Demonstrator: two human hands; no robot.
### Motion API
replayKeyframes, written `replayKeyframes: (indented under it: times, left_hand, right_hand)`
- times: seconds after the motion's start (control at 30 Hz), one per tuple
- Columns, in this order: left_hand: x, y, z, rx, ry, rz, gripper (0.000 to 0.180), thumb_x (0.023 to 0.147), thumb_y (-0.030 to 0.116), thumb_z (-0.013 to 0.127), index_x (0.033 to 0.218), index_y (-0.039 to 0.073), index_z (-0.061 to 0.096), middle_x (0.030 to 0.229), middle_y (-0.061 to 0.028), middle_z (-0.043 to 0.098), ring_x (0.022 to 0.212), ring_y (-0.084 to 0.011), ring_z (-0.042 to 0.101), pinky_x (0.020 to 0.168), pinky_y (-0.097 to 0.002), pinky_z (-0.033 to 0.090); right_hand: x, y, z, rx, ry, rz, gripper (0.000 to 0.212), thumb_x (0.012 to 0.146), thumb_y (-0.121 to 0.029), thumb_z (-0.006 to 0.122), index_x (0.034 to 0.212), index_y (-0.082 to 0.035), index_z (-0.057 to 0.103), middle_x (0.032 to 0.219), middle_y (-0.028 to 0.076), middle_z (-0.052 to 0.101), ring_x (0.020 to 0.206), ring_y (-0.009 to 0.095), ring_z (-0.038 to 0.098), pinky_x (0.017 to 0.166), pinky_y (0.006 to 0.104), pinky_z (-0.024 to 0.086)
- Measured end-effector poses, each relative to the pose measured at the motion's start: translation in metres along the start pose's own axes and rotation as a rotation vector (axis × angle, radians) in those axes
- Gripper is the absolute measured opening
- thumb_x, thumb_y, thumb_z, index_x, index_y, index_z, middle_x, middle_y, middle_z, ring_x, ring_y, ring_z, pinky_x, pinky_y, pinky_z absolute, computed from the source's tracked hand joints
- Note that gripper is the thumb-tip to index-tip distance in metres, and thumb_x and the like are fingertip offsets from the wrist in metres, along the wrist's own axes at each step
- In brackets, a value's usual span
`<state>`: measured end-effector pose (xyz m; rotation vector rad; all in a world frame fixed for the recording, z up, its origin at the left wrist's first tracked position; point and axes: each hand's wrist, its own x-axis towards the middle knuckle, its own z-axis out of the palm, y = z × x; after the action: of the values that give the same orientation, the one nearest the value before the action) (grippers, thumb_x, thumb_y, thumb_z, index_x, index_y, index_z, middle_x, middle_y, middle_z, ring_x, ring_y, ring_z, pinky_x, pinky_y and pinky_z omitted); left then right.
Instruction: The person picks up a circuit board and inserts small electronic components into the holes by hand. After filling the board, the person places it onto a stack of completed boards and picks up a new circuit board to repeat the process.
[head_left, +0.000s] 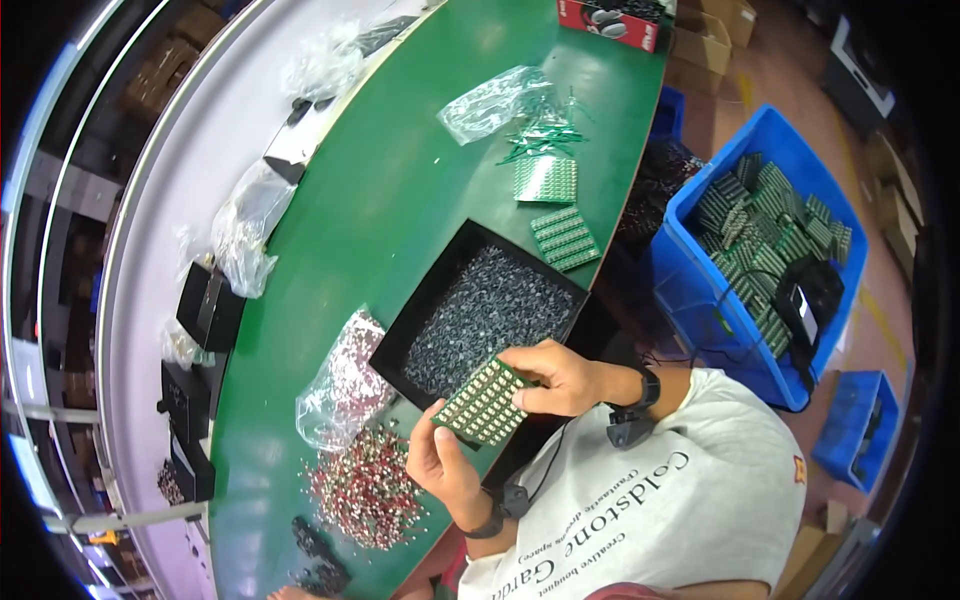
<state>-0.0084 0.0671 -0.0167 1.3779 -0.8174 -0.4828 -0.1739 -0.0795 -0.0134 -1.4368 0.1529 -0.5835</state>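
Observation:
I hold a small green circuit board panel (484,403) studded with rows of pale parts, just above the near edge of the green table (400,190). My left hand (443,463) grips its lower corner from below. My right hand (557,378) pinches its upper right edge, fingers curled over it. A black tray (440,278) full of small dark grey components lies right behind the panel. A loose pile of red and white components (368,488) sits left of my left hand.
Two more green panels (564,238) (546,180) and green offcut strips (540,137) lie farther along the table, beside clear plastic bags (492,103) (342,385). A blue bin (690,215) of green boards stands on the floor at right. Black boxes (208,306) line the left conveyor.

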Motion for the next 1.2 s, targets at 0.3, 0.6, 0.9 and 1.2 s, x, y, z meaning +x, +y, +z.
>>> replayKeyframes:
  times: [0.3,0.6,0.9,1.2]
  left_hand:
    - [0.005,0.009,0.044,0.035,0.116,0.181,0.022,0.100,0.004,0.053,0.111,-0.011,0.065,0.108,-0.0134,0.062,0.079,-0.0134,0.061,0.072,-0.0219,0.048]
    - [0.019,0.025,0.054,0.234,-0.037,0.172,0.020,0.095,0.004,0.060,0.111,-0.006,0.065,0.114,-0.0147,0.061,0.087,-0.0173,0.064,0.066,-0.0238,0.051]
    - [0.011,0.006,0.044,0.267,-0.102,0.177,0.017,0.092,0.001,0.059,0.106,-0.006,0.065,0.103,-0.0139,0.063,0.080,-0.0167,0.063,0.063,-0.0240,0.049]
    - [0.013,0.008,0.042,0.325,-0.110,0.130,0.018,0.087,-0.002,0.060,0.104,-0.005,0.067,0.098,-0.0144,0.066,0.079,-0.0187,0.064,0.065,-0.0261,0.051]
  right_hand:
    - [-0.005,0.004,-0.004,0.084,-0.091,-0.312,0.060,0.106,-0.036,0.045,0.148,0.006,0.040,0.144,0.023,0.049,0.132,0.034,0.050,0.111,0.0415,0.038]
    - [-0.016,-0.018,-0.052,0.524,0.032,-0.233,0.103,0.084,-0.051,0.077,0.154,0.004,0.027,0.144,0.018,0.049,0.118,0.024,0.059,0.100,0.0371,0.049]
    - [0.015,-0.013,-0.229,-1.094,0.645,-0.105,0.073,0.076,-0.036,0.081,0.139,-0.008,0.056,0.134,0.019,0.058,0.124,0.032,0.056,0.106,0.0404,0.044]
    - [0.058,0.035,-0.247,-1.245,0.440,-0.135,0.070,0.071,-0.040,0.078,0.131,-0.008,0.062,0.128,0.021,0.059,0.117,0.038,0.056,0.102,0.0453,0.047]
